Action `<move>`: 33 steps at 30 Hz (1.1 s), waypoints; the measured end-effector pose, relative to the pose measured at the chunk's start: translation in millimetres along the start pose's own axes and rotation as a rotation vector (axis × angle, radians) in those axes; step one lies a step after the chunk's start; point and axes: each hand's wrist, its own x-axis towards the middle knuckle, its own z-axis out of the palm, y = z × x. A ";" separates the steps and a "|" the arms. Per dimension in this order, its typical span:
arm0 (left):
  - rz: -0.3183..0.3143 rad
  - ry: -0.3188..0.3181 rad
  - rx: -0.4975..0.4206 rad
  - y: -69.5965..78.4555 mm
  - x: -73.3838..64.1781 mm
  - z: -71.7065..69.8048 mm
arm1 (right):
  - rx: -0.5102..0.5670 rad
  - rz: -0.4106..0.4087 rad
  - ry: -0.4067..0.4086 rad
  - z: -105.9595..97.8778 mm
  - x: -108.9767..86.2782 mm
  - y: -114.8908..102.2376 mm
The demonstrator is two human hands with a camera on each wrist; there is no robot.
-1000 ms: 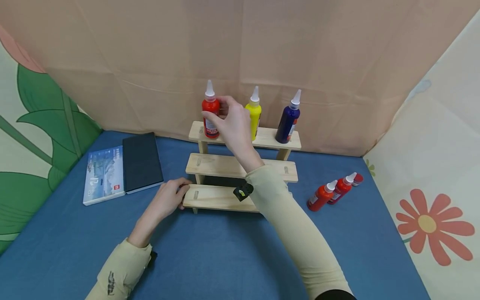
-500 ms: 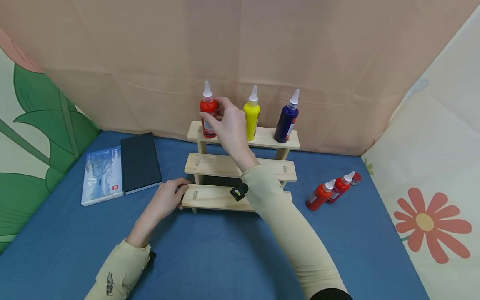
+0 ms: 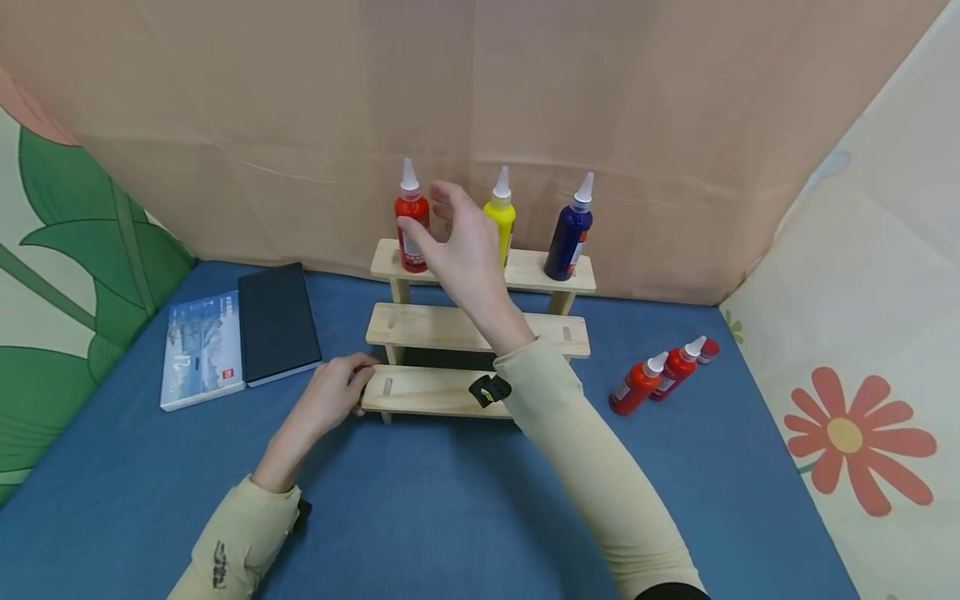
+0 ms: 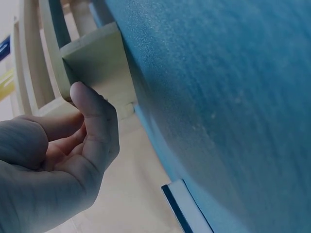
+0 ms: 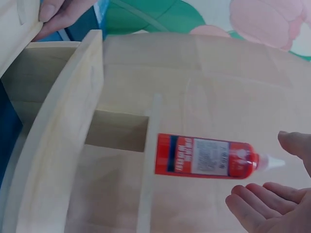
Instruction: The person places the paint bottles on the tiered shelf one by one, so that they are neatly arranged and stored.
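A three-step wooden display stand (image 3: 427, 329) stands on the blue cloth. On its top step, a red squeeze bottle (image 3: 412, 208) with a white pointed cap stands upright at the left end. A yellow bottle (image 3: 501, 218) is mid-step, partly behind my right hand (image 3: 474, 258), and a dark blue bottle (image 3: 567, 243) is at the right. My right hand is spread beside the red bottle; in the right wrist view a gap shows between its fingers and the bottle (image 5: 204, 156). My left hand (image 3: 330, 393) pinches the lowest step's left end, thumb and fingers at the corner (image 4: 68, 92).
Two more red bottles (image 3: 637, 387) lean to the right of the stand, with a round red object (image 3: 708, 350) behind them. Left of the stand lie a black book (image 3: 277, 323) and a blue-white book (image 3: 202, 350). A beige cloth (image 3: 300, 125) hangs behind.
My right hand has let go of the red bottle and its fingers have spread, moving slightly away from it. The bottle stays on the top step. My left hand keeps its hold.
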 end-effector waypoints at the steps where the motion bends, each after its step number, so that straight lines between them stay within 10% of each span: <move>1: 0.002 0.002 0.000 0.1 0.3 -0.3 | 0.004 0.002 0.000 -2.8 -1.2 -0.9; 33: -0.017 -0.016 0.007 1.3 -0.7 -5.3 | 0.082 -0.004 0.141 -92.0 -66.4 26.9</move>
